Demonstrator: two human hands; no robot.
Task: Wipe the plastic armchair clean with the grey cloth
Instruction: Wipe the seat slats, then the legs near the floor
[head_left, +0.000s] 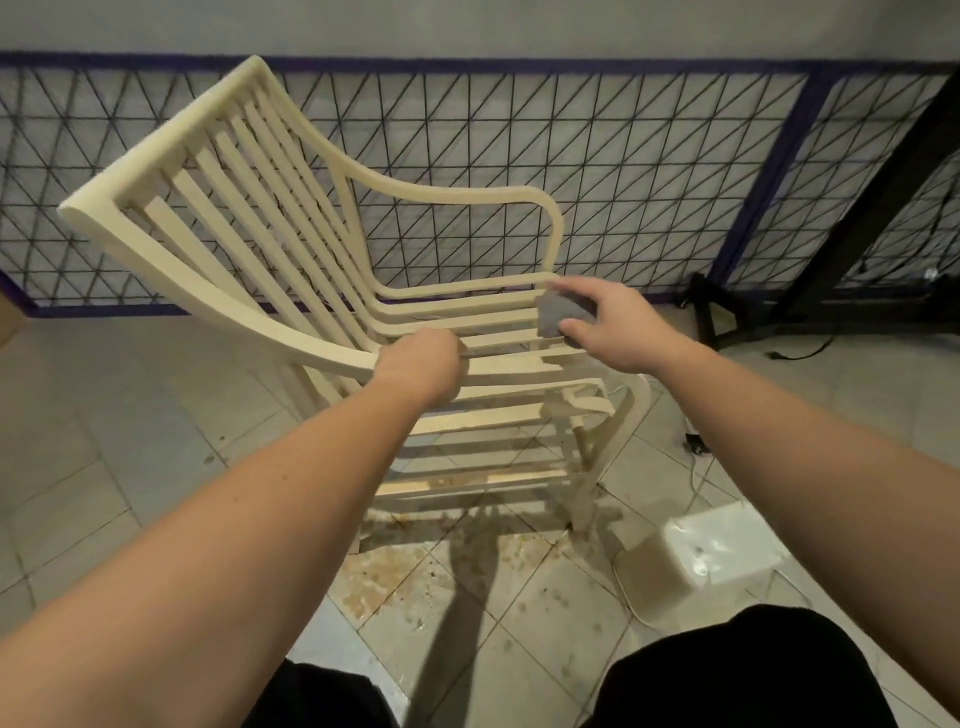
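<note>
Nearest the camera, the tiled floor (156, 467) under and in front of the chair carries brown spatter and wet patches, and a small white stool (711, 556) stands to the right, just beside the chair's front leg. Above these, the plastic armchair (249, 208) is tipped over toward the left, its slatted seat facing the person and its back reaching up and left toward the mesh fence (623, 156) behind. The left hand (421, 364) is closed round the near armrest where it meets the seat, fingers curled under and mostly hidden from view; in my judgement it is bracing the tilted chair. Further out, the right hand (608, 322) holds the grey cloth (558, 314), bunched between thumb and curled fingers, pressed against the seat slats near the far armrest. The step in hand appears to be wiping the seat slats. To do it well, the bracing grip should hold firm so the chair does not rock under the wiping pressure; strokes are best run along each slat rather than across, since the gaps would snag a bunched cloth. Brown staining shows on the lower slats nearest the floor, so those will need attention, with the cloth refolded to a clean face. The wet floor is a slip risk for the chair legs.
</note>
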